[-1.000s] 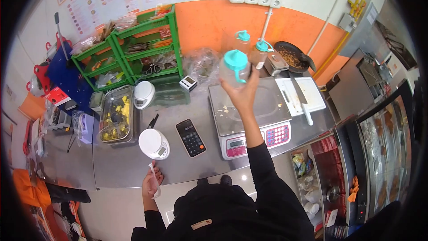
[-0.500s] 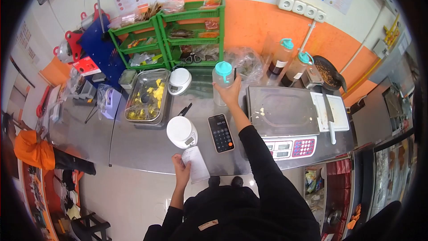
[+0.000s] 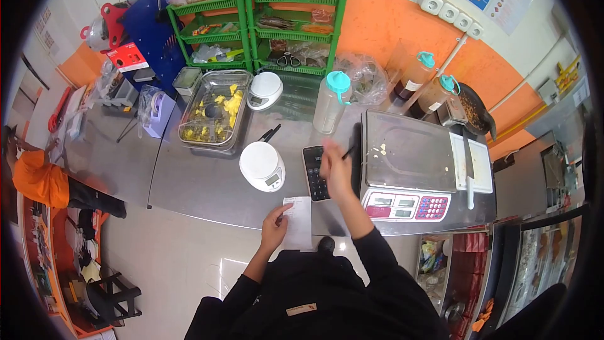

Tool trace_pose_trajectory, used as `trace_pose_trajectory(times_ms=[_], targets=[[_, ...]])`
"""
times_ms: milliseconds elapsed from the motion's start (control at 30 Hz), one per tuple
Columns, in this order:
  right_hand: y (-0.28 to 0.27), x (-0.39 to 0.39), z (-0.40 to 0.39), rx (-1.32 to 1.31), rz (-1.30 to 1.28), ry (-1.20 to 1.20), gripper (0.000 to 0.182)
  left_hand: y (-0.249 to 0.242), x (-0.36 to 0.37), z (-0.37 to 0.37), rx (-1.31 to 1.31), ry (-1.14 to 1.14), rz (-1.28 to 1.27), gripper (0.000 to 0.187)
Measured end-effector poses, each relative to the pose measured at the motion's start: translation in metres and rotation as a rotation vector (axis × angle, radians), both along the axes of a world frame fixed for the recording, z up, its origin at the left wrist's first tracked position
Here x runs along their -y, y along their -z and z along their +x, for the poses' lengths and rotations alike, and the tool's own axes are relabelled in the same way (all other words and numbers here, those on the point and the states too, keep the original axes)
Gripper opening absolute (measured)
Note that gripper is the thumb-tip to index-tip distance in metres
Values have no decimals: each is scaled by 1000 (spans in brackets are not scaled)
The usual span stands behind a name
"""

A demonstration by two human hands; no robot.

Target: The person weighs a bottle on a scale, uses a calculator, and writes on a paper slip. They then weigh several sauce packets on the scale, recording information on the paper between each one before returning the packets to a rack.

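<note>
My left hand [image 3: 275,226] is closed on the edge of a white sheet of notepaper [image 3: 298,223] with faint writing at its top, at the counter's front edge. My right hand [image 3: 336,169], somewhat blurred, is closed on a dark, thin pen [image 3: 348,152] and hovers by the phone [image 3: 313,173]. That phone shows a calculator and is partly hidden behind the hand. Behind it a clear bottle with a turquoise lid [image 3: 331,104] stands upright, apart from my hand. A white kitchen scale [image 3: 262,165] lies left of the phone, with a black pen-like object [image 3: 270,133] behind it.
At right sit a large price scale [image 3: 409,157] and a knife [image 3: 469,173] on a white board [image 3: 481,170]. A tray of yellow pieces [image 3: 214,113] and a second small scale [image 3: 265,90] stand left. Green racks [image 3: 292,31] line the back. A person in orange [image 3: 41,179] is far left.
My right hand has let go of the turquoise-lidded bottle and come back toward me, over the phone. My left hand and the paper have shifted slightly right; the camera view has shifted.
</note>
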State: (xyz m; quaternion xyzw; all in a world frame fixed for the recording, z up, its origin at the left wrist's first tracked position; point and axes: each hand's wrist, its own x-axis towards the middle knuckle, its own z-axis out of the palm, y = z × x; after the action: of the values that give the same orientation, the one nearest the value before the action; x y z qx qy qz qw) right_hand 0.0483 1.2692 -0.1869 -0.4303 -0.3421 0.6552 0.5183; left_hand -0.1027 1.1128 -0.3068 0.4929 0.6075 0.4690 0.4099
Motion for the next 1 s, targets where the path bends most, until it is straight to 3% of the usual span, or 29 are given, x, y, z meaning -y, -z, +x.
trace_pose_trajectory(times_ms=[33,100,133,200,300,433,533,633,667,733,1000], targets=[[12,18,2,-70,-34,-170,38,-6,0,1,-82,6,31,38],[60,45,2,-30,-67,-341,43,-13,-2,0,-344,42,99,42],[62,60,-4,-97,-150,-296,47,-14,-1,0,-476,62,133,46],[64,83,-14,-234,-309,-204,55,-9,-1,-2,-525,53,169,52],[130,99,-5,-117,-166,-289,60,-4,2,-3,-566,29,186,57],[141,100,2,-139,-88,-287,63,-7,2,-4,-567,8,161,61],[126,97,1,-156,-113,-248,51,1,1,-9,-476,-23,179,67],[111,98,-8,-22,-13,-240,27,0,0,-10,-442,-109,197,72],[129,97,-8,29,52,-239,13,-1,-1,-11,-447,-102,200,73],[137,95,-12,120,119,-229,12,-1,-2,-12,-457,-89,210,76],[141,101,-25,350,196,-44,28,-6,2,-9,-512,-106,157,31]])
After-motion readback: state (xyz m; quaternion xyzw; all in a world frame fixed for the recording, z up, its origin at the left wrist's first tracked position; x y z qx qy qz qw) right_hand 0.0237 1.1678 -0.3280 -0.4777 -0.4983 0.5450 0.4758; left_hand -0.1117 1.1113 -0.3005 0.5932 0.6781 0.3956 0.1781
